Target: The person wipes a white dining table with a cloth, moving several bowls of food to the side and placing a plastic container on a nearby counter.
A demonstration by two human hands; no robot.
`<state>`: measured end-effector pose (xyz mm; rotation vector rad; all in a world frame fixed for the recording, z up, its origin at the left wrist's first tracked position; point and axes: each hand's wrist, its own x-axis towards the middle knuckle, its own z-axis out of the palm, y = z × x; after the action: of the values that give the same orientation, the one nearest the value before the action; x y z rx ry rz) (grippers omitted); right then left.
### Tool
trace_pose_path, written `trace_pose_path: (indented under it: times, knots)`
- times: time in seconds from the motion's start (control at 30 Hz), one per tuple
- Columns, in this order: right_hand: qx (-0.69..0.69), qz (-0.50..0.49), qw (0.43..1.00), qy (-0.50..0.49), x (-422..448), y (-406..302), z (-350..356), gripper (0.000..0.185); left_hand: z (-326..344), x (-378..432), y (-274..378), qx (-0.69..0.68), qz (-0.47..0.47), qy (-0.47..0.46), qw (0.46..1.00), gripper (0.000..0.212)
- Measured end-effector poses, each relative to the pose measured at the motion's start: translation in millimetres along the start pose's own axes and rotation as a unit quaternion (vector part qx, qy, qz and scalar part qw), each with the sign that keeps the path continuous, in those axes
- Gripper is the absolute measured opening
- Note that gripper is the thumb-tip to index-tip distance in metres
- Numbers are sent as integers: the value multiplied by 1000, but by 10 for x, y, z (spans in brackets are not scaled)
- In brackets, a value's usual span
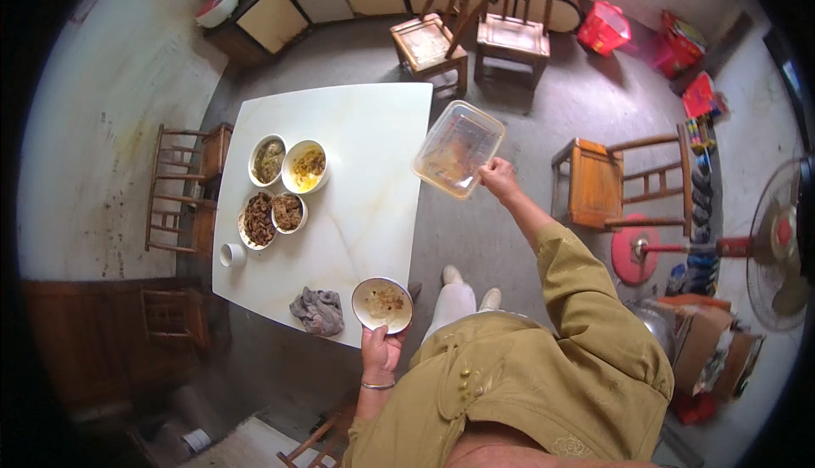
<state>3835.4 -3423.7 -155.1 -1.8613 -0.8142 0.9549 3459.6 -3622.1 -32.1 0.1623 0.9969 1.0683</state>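
My left hand grips the rim of a bowl with food remains, over the near right corner of the white table. Out past the table's right edge, my right hand pinches the corner of a clear plastic container with stained residue in it. Toward the table's far left, a bowl of greyish food, a bowl with yellow liquid, a bowl of dark brown pieces and a smaller bowl of brown food stand close together. A crumpled grey cloth lies near the bowl in my left hand.
A white cup stands at the table's left edge. Wooden chairs stand beyond and left of the table; another wooden chair is at right. A floor fan, a red bag and cardboard boxes are along the right side.
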Motion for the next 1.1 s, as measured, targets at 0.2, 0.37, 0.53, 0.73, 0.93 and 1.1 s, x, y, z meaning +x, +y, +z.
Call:
trace_pose_path:
  times: [0.2, 0.37, 0.53, 0.73, 0.93, 1.1]
  knots:
    - [-178, -59, 976, -108, 871, -700, 487, 28, 508, 747, -133, -29, 40, 20, 999, 55]
    - [-144, -9, 971, -189, 1763, -372, 733, 30, 1084, 1589, 5, -44, 51, 18, 998, 54]
    - [130, 230, 911, -317, 1850, -691, 889, 55, 1518, 2002, 289, -64, 76, 68, 993, 57]
    - [146, 292, 820, -469, 2404, -571, 937, 50, 2031, 2536, 418, -71, 126, 95, 985, 62]
    - [19, 289, 801, -524, 3103, -907, 770, 43, 2841, 3208, 446, -100, 179, 125, 971, 61]
    - [8, 236, 802, -549, 4299, -1249, 533, 47, 3622, 3939, 480, -129, 194, 111, 966, 61]
